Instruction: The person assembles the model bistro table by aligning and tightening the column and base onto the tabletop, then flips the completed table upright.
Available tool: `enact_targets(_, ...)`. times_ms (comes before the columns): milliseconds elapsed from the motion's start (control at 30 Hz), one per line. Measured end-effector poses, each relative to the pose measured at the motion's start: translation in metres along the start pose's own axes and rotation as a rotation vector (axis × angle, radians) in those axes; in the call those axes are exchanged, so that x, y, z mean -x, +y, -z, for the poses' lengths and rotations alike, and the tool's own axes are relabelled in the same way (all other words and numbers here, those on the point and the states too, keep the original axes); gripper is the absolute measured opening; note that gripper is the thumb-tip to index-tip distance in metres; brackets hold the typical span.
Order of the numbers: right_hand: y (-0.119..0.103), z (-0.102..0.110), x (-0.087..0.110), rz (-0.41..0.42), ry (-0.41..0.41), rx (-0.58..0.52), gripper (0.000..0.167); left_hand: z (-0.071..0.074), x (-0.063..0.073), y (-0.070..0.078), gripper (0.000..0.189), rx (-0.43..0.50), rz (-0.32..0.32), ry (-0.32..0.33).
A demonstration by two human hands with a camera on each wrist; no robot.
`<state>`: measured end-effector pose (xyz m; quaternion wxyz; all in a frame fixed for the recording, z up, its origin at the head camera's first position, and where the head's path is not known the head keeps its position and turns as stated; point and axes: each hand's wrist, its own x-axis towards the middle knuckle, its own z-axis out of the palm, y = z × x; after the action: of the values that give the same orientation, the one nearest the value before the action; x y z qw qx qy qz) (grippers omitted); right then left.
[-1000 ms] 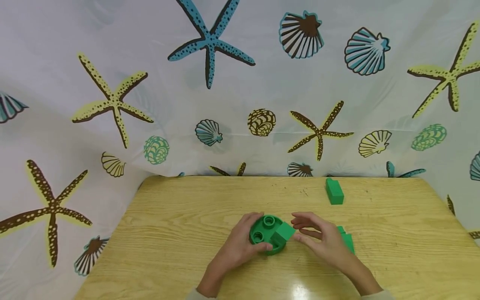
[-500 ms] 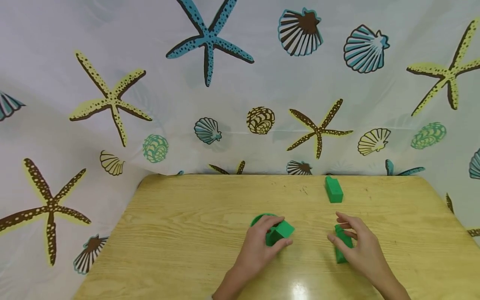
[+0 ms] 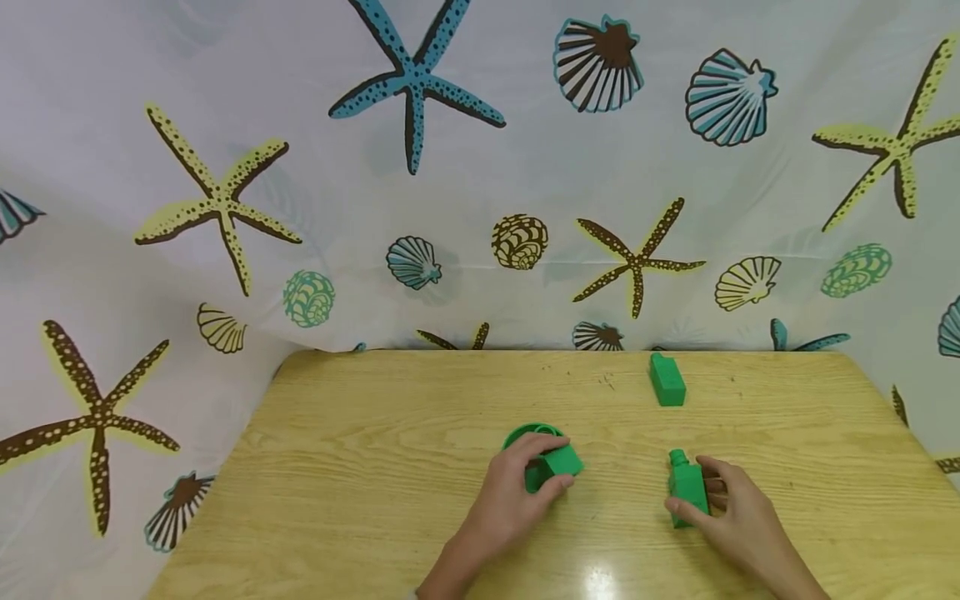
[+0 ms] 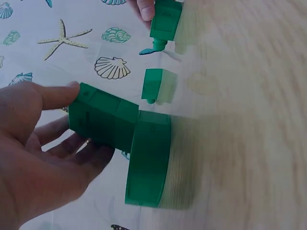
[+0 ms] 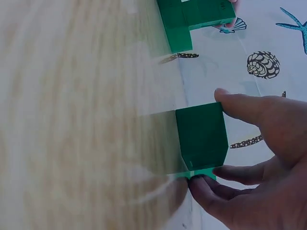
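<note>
A round green base [image 3: 517, 432] with sockets sits on the table, partly hidden behind my left hand [image 3: 501, 496]. An angular green block [image 4: 103, 115] stands up out of this base [image 4: 149, 160]. My left thumb and fingers hold the block's upper end from opposite sides. To the right, a second green block [image 3: 687, 486] with a round knob on its far end lies on the table. My right hand [image 3: 738, 512] grips this block, thumb on its left side and fingers on its right, as the right wrist view also shows of the block [image 5: 201, 136].
A third green block [image 3: 667, 380] lies farther back on the wooden table [image 3: 360, 433], near its rear edge. A white cloth [image 3: 465, 200] printed with starfish and shells hangs behind and along both sides.
My left hand has gone from the base's rim to the block standing in it. My right hand has moved away to the right and taken hold of the knobbed block.
</note>
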<state>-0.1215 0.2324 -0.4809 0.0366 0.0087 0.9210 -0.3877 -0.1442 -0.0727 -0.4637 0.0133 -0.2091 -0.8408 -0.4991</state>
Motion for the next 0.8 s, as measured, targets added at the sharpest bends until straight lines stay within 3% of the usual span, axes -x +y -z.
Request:
enact_targets(300, 0.001, 0.003, -0.006, 0.055, -0.017, 0.01, 0.068, 0.022, -0.002, -0.008, 0.038, 0.096, -0.023, -0.147)
enact_targets(400, 0.001, 0.004, -0.008, 0.063, -0.012, 0.023, 0.063, 0.031, -0.002, -0.01, 0.036, 0.13, -0.026, -0.167)
enact_targets(533, 0.002, 0.006, -0.012, 0.071, 0.014, 0.059, 0.058, 0.035, -0.002, -0.011, 0.034, 0.111, -0.018, -0.125)
enact_targets(667, 0.004, 0.004, -0.013, 0.103, 0.058, 0.079, 0.05, 0.028, -0.004, -0.009, 0.038, 0.03, 0.013, -0.045)
enact_targets(800, 0.003, 0.002, -0.013, 0.136, 0.099, 0.066, 0.046, 0.027, -0.004, -0.009, 0.033, 0.021, 0.045, -0.024)
